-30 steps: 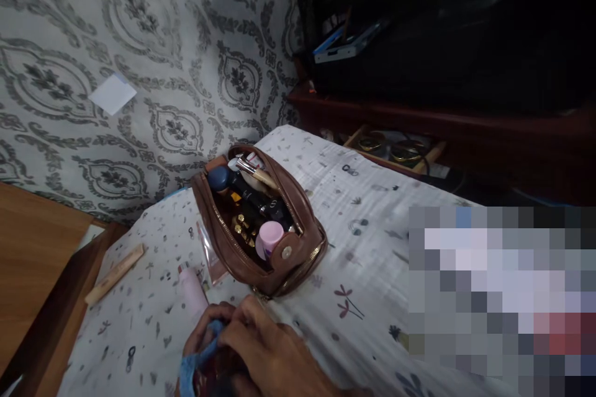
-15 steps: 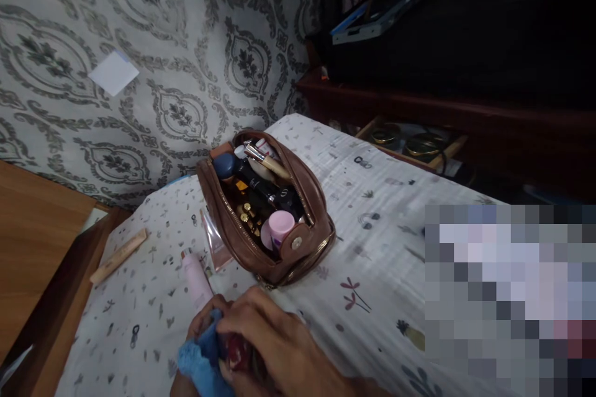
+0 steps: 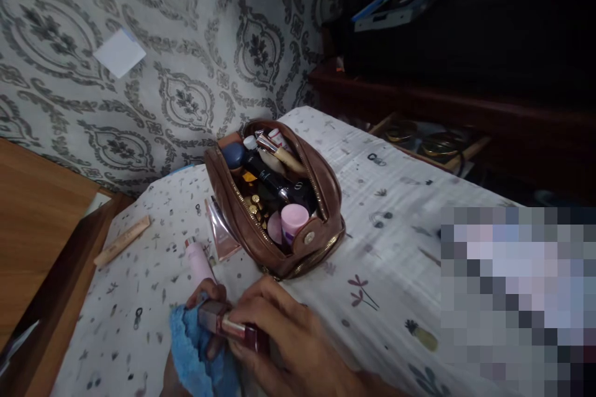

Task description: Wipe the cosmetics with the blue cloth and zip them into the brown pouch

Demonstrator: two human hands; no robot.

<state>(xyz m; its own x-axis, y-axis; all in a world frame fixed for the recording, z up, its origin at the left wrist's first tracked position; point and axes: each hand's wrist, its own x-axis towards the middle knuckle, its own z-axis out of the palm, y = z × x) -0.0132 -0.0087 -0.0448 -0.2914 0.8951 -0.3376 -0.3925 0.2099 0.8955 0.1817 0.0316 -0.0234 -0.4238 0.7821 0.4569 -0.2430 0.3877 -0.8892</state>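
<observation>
My right hand (image 3: 284, 335) pinches a dark red lip gloss tube (image 3: 233, 326) with a shiny metallic band, held tilted low in the view. My left hand (image 3: 209, 291) grips a crumpled blue cloth (image 3: 190, 341), and the tube's far end rests against it between the fingers. Just beyond the hands, a brown makeup bag (image 3: 333, 205) stands unzipped. Inside it are a pink-capped jar (image 3: 295, 218), makeup brushes (image 3: 284, 158), black tubes (image 3: 267, 178) and a blue rounded item (image 3: 233, 154).
Left of the bag lie a pink tube (image 3: 199, 260), a clear-and-pink flat packet (image 3: 223, 239) and a beige tube (image 3: 123, 240) on the patterned white sheet (image 3: 382, 273). Dark wooden furniture with an open drawer (image 3: 428, 142) borders the right. A pixelated patch covers the lower right.
The lip gloss tube has turned and come further out of the cloth, so more of its length shows. The whole view has shifted slightly, moving the bag rightward in the picture.
</observation>
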